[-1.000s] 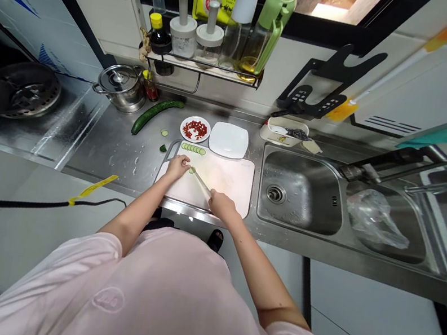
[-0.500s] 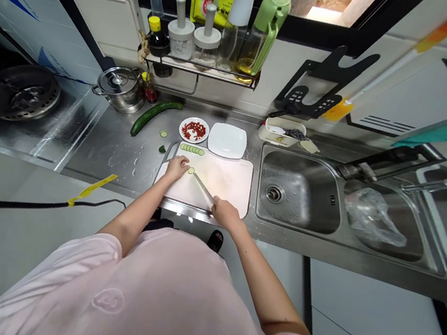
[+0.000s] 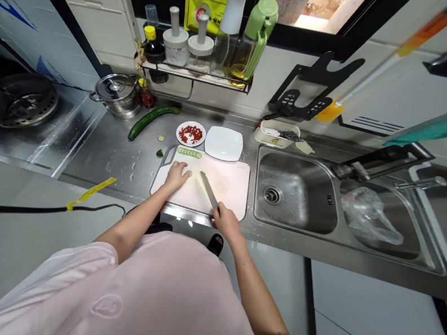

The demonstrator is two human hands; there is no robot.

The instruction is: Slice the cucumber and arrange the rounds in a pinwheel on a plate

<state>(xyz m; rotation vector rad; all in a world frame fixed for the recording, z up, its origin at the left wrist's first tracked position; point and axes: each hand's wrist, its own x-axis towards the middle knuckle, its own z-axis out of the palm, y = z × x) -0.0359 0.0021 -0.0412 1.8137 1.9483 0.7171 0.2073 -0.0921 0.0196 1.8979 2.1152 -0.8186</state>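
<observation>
- Right grip [image 3: 228, 221] closed round the handle of a kitchen knife [image 3: 207, 191], blade angled up-left over the cutting board, tip just beside the cucumber piece, no cut under way that the view shows
- Left grip [image 3: 176, 176] palm down at the board's centre-left, fingers [image 3: 181, 167] curved, narrow hold on or against the cucumber piece [image 3: 188, 174]; cannot tell how much of it lies under the hand
- Cucumber piece sits on the white cutting board [image 3: 228, 188], between left fingertips and blade tip
- Row of cucumber slices [image 3: 189, 152] along the board's top edge
- Whole cucumber [image 3: 151, 123] on the stainless bench [image 3: 101, 155], upper left of the board, beside a steel pot [image 3: 118, 95]
- Loose slice [image 3: 160, 137] on the bench, left of the board's top corner
- Plate of chopped red chilli [image 3: 190, 133] and empty-looking white square plate [image 3: 224, 143] just above the board
- Steel sink [image 3: 288, 192] to the right, plastic bag [image 3: 372, 216] in the right basin
</observation>
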